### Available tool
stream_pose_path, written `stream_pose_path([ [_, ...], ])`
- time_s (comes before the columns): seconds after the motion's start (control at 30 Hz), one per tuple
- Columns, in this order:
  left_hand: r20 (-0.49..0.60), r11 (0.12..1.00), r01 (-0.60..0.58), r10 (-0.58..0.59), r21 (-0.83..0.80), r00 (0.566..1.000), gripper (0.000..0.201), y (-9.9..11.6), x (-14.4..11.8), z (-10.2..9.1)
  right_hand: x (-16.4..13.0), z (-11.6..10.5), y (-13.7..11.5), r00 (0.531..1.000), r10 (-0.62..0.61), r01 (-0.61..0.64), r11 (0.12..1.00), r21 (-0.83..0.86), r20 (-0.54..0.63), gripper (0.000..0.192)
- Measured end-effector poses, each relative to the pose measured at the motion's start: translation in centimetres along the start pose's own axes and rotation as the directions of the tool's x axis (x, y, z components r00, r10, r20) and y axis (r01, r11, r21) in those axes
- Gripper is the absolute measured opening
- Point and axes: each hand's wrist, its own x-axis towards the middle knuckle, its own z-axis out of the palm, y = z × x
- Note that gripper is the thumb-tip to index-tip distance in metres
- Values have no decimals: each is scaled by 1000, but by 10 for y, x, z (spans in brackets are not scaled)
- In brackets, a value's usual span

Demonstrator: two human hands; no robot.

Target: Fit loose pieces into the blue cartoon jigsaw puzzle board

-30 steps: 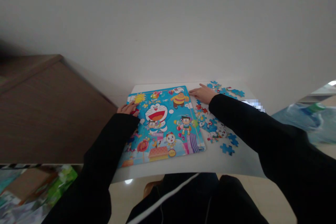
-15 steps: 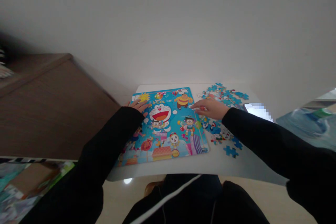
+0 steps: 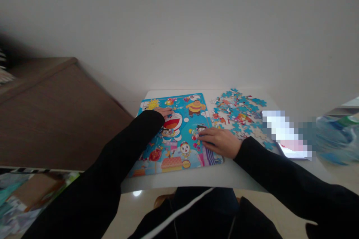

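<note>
A jigsaw board (image 3: pixel 171 163) with a bright blue cartoon picture lies flat on the white table. My left hand (image 3: pixel 165 111) rests over its upper left part, fingers stretched out across the big cartoon face; the sleeve hides some of the left side. On the right half, my right hand (image 3: pixel 220 142) lies with extended, slightly bent fingers on the small figure with glasses. I see nothing held in either hand. Loose jigsaw pieces (image 3: pixel 238 106), mostly blue, are heaped just beyond the board's right edge, and my right hand is close to them.
A phone (image 3: pixel 293 153), its screen blurred out, lies at the table's right side. Behind the white table (image 3: pixel 202 179) rises a plain wall. A brown cabinet (image 3: pixel 56 119) stands at the left, and a clear plastic bag (image 3: pixel 336 138) is at the right.
My right hand has moved down along the board's right side, towards me. My left hand has slid right onto the big cartoon face. The pieces and phone are less covered by my arm.
</note>
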Motion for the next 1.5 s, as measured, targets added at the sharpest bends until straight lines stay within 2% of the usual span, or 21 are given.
stream_pose_path([
  [0.17, -117, 999, -34, 29, -41, 993, 39, 15, -5, -5, -2, 9, -1, 993, -64, 55, 995, -88, -103, 27],
  [0.27, -247, 997, -44, 26, -69, 969, 40, 17, -25, -17, -3, 10, 0, 988, -104, 90, 989, -122, -118, 27],
  [0.33, -268, 996, -45, 23, -75, 963, 39, 15, -45, -27, -4, 11, 1, 987, -102, 87, 989, -121, -121, 28],
  [0.47, -216, 996, -80, 69, -44, 974, 39, 16, -87, -44, -5, 12, 2, 985, -97, 81, 990, -117, -139, 28],
  [0.6, -60, 990, -137, 138, 29, 989, 52, 31, -110, -44, -6, 12, 2, 985, -93, 82, 993, -85, -147, 28],
  [0.7, -19, 994, -94, 95, 52, 995, 52, 44, -110, -39, -6, 11, 1, 989, -73, 65, 996, -61, -128, 29],
  [0.8, -53, 996, -79, 80, 32, 995, 49, 54, -106, -36, -6, 10, 1, 992, -55, 49, 997, -57, -115, 29],
  [1.0, -87, 992, -125, 128, 34, 988, 48, 61, -105, -34, -6, 10, 2, 992, -63, 57, 997, -56, -111, 29],
  [1.17, -141, 979, -192, 182, -65, 973, 52, 61, -108, -27, -6, 9, 3, 994, -57, 53, 998, -39, -93, 29],
  [1.3, -143, 970, -223, 207, -103, 968, 52, 68, -105, -26, -7, 12, 4, 993, -55, 52, 998, -33, -106, 29],
  [1.4, -142, 974, -206, 191, -98, 971, 52, 80, -102, -28, -8, 13, 3, 983, -4, 9, 1000, 25, -185, 27],
  [1.5, -139, 978, -201, 192, -48, 971, 50, 95, -98, -31, -7, 11, 3, 939, 148, -114, 986, 124, -310, 25],
])
